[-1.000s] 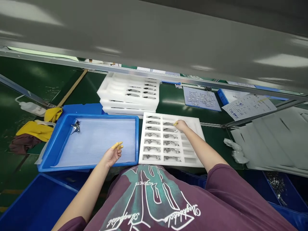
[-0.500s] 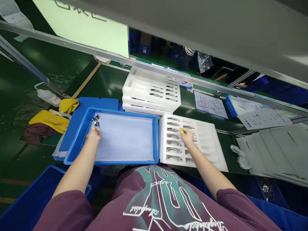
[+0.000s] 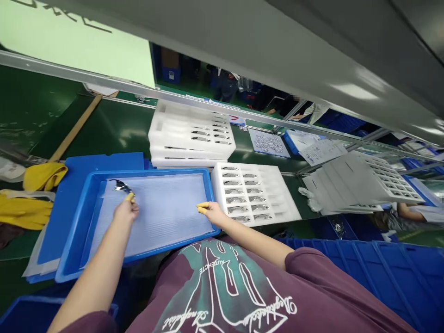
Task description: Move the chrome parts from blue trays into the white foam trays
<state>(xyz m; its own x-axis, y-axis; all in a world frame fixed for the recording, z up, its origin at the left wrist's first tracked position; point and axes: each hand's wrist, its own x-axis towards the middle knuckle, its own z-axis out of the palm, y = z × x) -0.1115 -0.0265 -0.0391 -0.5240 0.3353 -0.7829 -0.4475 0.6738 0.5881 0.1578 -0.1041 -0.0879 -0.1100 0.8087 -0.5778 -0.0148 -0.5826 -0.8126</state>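
Observation:
My left hand (image 3: 126,210), its fingertips in yellow cots, pinches a small chrome metal part (image 3: 121,186) near the back left corner of a blue plastic tray (image 3: 149,172). The tray is lined with a ribbed translucent sheet (image 3: 156,217). My right hand (image 3: 212,213) rests just inside the tray's right rim, with yellow-capped fingers slightly apart and nothing visible in them. To its right lies a white foam tray (image 3: 286,203) holding two columns of curved chrome parts (image 3: 236,200).
Stacked white foam trays (image 3: 189,155) stand behind. Yellow gloves (image 3: 24,210) lie at left on a blue board (image 3: 86,162). Papers (image 3: 322,151) and a mat of small parts (image 3: 268,143) sit farther back. Blue bins (image 3: 381,277) are below right, beside a co-worker's arm (image 3: 412,212).
My right hand has left the foam tray and moved left into the blue tray. My left hand stays on the chrome part. The whole view has tilted and swung.

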